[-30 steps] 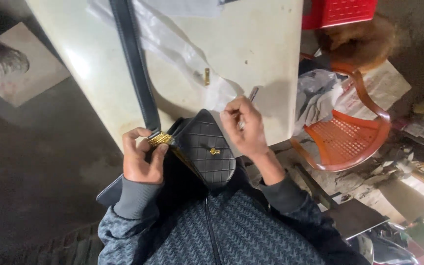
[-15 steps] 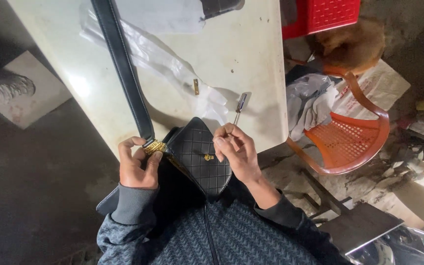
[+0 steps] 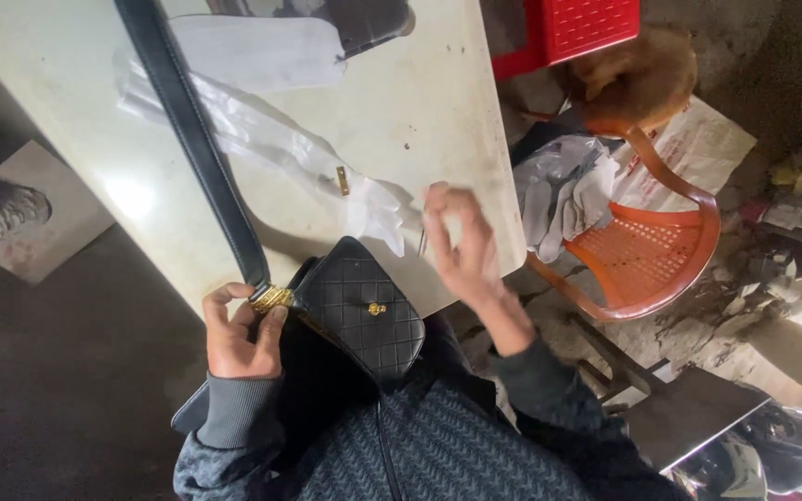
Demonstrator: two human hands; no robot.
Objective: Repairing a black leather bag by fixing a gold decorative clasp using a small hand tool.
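Left hand (image 3: 239,329) pinches the gold buckle (image 3: 271,298) where the black strap (image 3: 192,139) meets the quilted black bag (image 3: 359,311). Bag rests at the near edge of the bench (image 3: 420,102), against the person's lap. Right hand (image 3: 461,246) blurred above the bench edge, fingers spread, grasping nothing clear. Small brass piece (image 3: 342,180) lies on clear plastic wrap (image 3: 262,139). Orange chair (image 3: 647,250) to the right.

A pale, stained table top (image 3: 420,102) carries a black strap (image 3: 187,130) running diagonally across it, crumpled clear plastic wrap (image 3: 262,139), a white sheet (image 3: 252,51), a small brass fitting (image 3: 342,180) and, at the near edge, a black quilted handbag (image 3: 359,311).
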